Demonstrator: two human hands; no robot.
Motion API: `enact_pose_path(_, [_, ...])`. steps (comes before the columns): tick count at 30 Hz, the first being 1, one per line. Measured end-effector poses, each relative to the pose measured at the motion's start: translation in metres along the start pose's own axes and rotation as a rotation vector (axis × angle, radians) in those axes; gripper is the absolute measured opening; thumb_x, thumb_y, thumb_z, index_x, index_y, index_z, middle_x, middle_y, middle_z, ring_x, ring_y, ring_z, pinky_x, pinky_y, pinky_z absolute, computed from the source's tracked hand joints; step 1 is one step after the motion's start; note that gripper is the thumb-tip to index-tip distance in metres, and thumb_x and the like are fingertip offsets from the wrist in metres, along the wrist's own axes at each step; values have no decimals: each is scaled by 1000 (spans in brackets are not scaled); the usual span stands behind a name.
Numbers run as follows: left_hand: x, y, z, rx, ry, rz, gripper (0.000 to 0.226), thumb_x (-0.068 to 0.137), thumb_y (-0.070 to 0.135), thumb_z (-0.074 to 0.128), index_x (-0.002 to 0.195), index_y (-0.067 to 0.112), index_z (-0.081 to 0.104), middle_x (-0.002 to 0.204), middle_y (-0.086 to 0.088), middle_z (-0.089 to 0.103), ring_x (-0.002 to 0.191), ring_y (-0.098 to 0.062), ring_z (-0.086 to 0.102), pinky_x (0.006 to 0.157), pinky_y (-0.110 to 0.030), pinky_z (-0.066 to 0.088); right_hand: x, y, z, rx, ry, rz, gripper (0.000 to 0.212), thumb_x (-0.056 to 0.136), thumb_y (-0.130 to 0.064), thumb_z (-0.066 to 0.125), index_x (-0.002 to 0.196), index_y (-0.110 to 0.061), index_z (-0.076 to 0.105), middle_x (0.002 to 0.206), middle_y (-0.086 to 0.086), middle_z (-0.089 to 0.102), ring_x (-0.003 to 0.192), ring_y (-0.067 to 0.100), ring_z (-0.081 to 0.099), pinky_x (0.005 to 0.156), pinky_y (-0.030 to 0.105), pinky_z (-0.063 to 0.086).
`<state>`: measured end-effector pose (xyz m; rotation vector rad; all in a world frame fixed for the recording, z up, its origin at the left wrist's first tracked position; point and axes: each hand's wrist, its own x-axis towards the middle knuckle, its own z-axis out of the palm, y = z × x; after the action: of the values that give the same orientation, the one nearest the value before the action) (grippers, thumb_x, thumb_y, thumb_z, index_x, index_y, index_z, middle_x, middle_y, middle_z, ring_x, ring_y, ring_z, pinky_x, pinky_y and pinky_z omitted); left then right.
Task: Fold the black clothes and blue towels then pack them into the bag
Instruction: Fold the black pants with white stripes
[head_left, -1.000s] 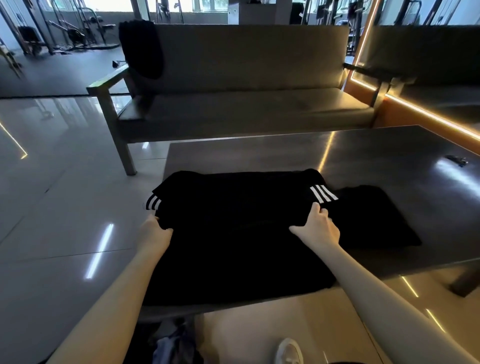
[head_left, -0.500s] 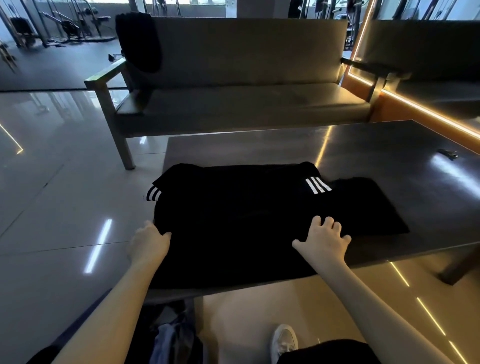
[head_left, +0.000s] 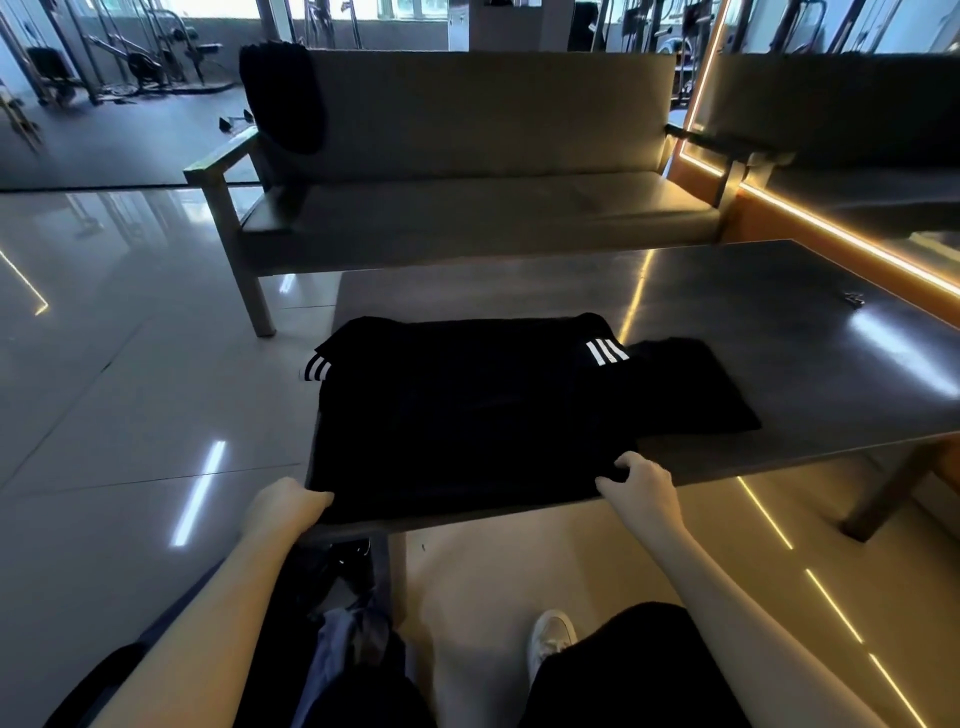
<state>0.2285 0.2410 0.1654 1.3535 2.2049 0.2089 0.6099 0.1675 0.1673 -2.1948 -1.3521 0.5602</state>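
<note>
A black garment (head_left: 467, 415) with white stripes is spread flat on the near left part of the dark surface (head_left: 779, 322), its hem at the near edge. The hem's left corner is gripped by the left hand (head_left: 283, 512); the right corner is pinched by the curled fingers (head_left: 631, 460) of the right hand (head_left: 641, 491). A second black piece (head_left: 691, 389) lies partly overlapped on the right. Beyond stands a sofa (head_left: 467, 208).
</note>
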Motion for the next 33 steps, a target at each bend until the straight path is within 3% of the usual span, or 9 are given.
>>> enact_pose_path(4, [-8,-6,-3,-69,53,21,29,89,29,59,89,1,57,90,-19,64,77,-32,61,59,-29,42,1,5,-13,140,57,-54,21,95,-17,57,99,3,63,74,11,60,50,18,49,50,27,39])
enact_pose_path(9, [-7,-18,-9,-144,174,42,27,90,28,59,85,1,58,67,-14,65,62,-27,61,54,-31,41,21,16,-49,291,194,72,38,97,-25,52,70,1,53,64,11,52,55,23,48,51,29,34])
enact_pose_path(13, [-5,-25,-12,-150,179,34,26,89,28,62,84,3,57,69,-14,65,63,-25,60,55,-31,41,36,34,-68,329,201,183,24,96,-31,53,89,-9,57,83,15,59,71,25,54,60,30,39])
enact_pose_path(18, [0,-29,-7,-130,109,21,28,81,18,65,60,4,53,48,-10,58,47,-24,55,57,-31,47,39,40,-62,262,201,255,31,95,-18,53,108,9,63,103,25,61,93,38,59,76,38,47])
enact_pose_path(20, [3,-31,-5,-101,100,10,25,78,19,66,63,4,52,54,-12,58,50,-25,55,57,-31,47,37,44,-54,205,172,260,26,92,-12,53,101,9,64,94,23,64,85,37,61,72,43,50])
enact_pose_path(22, [0,-26,-5,-51,118,18,26,77,25,65,84,3,54,75,-14,60,68,-28,59,68,-37,53,32,43,-48,116,153,237,20,88,-11,54,102,0,64,92,15,62,87,33,60,68,39,49])
enact_pose_path(26, [-16,-3,-2,175,263,162,52,86,34,59,128,8,43,127,-12,47,115,-31,46,86,-42,43,36,32,-40,11,264,40,28,85,-7,54,112,-10,63,113,8,58,109,30,50,92,46,43])
enact_pose_path(30, [-5,25,12,185,294,400,44,90,30,55,131,13,47,130,-6,48,119,-25,45,96,-40,40,65,6,-40,17,335,-141,24,89,-7,53,109,-9,66,107,8,62,100,28,57,79,38,48])
enact_pose_path(33, [9,45,28,161,270,549,39,90,26,58,127,14,54,127,-3,53,119,-23,48,95,-38,40,97,-14,-39,-12,293,-92,30,94,-21,51,121,-14,60,110,9,63,99,29,60,76,35,46])
